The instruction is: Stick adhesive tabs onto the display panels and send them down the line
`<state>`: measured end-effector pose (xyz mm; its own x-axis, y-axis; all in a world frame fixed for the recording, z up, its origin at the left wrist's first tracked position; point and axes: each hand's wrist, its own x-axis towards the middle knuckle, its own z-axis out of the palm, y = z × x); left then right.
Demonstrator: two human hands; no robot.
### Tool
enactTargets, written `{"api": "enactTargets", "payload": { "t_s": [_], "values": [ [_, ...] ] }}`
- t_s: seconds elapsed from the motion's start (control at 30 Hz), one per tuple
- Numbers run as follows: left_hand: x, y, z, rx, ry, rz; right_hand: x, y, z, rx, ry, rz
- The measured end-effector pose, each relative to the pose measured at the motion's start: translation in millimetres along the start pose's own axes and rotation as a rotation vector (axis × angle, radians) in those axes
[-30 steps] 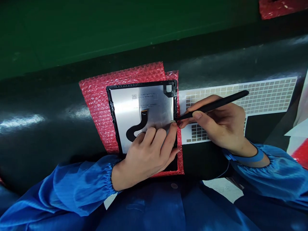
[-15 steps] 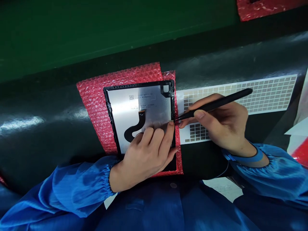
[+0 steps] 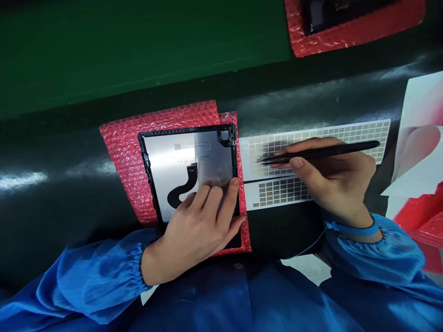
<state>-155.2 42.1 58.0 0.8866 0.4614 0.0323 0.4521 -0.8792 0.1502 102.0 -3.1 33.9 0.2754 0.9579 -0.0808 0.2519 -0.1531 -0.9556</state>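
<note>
A display panel [image 3: 166,166] with a silver back, black frame and curved black ribbon cable [image 3: 176,190] lies on red bubble wrap [image 3: 124,161]. My left hand [image 3: 199,221] rests over its lower part, fingers spread and holding nothing, the index fingertip pressing the frame's right edge. Black tweezers [image 3: 332,150] are gripped in my right hand [image 3: 332,180]. Their tips hover over or touch the left part of a white sheet of small grey rectangular stickers [image 3: 367,133]; contact is hard to tell. Below it lies a second sticker sheet [image 3: 277,193], partly covered by my right hand.
Another dark device [image 3: 332,16] lies on red bubble wrap [image 3: 363,37] at the upper right. White paper [image 3: 418,106] and red wrap [image 3: 425,214] occupy the right edge. A blue wrist strap [image 3: 356,234] with a thin cord is on my right wrist.
My right hand has moved the tweezers from the panel's right edge onto the sticker sheet. My left hand stays on the panel. The whole view has shifted toward the right.
</note>
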Motion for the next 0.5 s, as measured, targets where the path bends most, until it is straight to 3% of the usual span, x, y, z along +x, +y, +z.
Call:
{"api": "enactTargets", "payload": {
  "t_s": [0.1,0.3,0.5],
  "values": [
    [9,3,-0.9,-0.009,0.035,0.002,-3,2,2,-0.015,-0.011,-0.022],
    [18,7,14.8,-0.065,-0.105,0.075,-4,8,6,-0.06,-0.036,-0.102],
    [17,6,18.4,-0.056,-0.115,0.059,-4,6,5,-0.096,-0.052,-0.092]
  ]
}}
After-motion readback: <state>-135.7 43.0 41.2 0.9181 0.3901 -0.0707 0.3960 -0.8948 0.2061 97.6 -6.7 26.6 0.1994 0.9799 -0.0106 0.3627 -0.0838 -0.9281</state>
